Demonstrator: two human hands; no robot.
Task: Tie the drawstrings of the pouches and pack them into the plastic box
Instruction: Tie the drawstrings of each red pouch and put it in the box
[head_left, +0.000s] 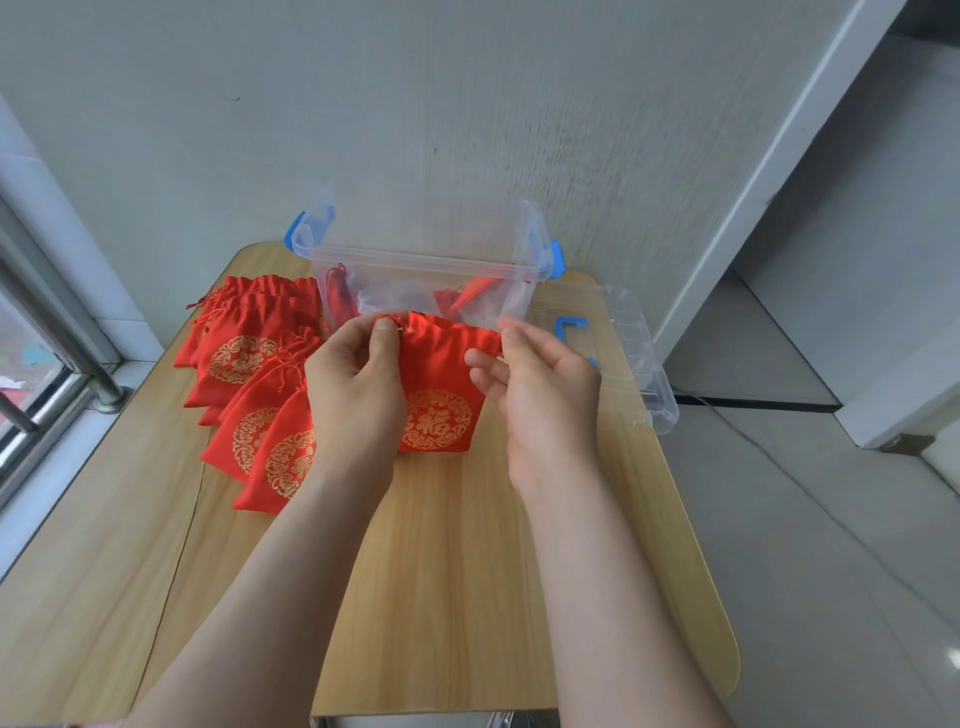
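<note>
The left hand (356, 384) held a red pouch (441, 374) up over the middle of the worktop (441, 597), its thumb and forefinger pinching the gathered left corner of the pouch's mouth. The right hand (545, 395) was at the opposite corner: its thumb and first finger seemed to pinch the right edge of the mouth, though that spot was blurred, and its other fingers (480, 364) were loosely spread in front of the cloth. The pouch hung between the two hands, mouth upward, with its gold round emblem facing the camera.

Just behind it, at the far edge of the worktop, stood the clear plastic box (415, 257) with blue latches, open at the top; a few red items showed through its wall. Its clear lid (631, 358) lay flat to the right of the box. To the left, a pile of red pouches (249, 374) lay overlapping on the worktop, close beside the left wrist
</note>
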